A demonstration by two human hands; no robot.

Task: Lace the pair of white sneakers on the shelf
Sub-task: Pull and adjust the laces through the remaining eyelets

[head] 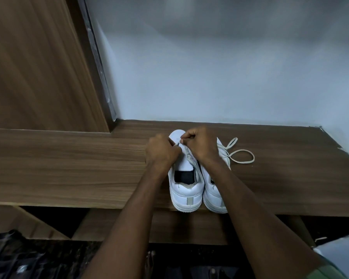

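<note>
1. Two white sneakers sit side by side, touching, at the shelf's (69,168) front edge, heels toward the camera at 6 o'clock and toes toward the wall at 12 o'clock; each long axis runs front to back, tilted a little toward 11 o'clock.
2. The left sneaker (184,190) shows its heel tab, dark opening and white tongue; its toe cap peeks out above the knuckles.
3. The right sneaker (214,198) is largely hidden under the right forearm; its lace (241,156) spills off toward 2 o'clock, lying in loose loops on the wood.
4. The left hand (161,152) is curled tight over the left sneaker's forefoot, fingertips pinched on a thin white lace end.
5. The right hand (201,144) is likewise closed, thumb and forefinger nipping the same strand where the two hands almost meet.
6. A pale wall (230,67) rises behind the shelf at 12 o'clock; a wooden panel (34,63) stands at 10 o'clock.
7. Dark compartments lie under the shelf at 6 o'clock.
</note>
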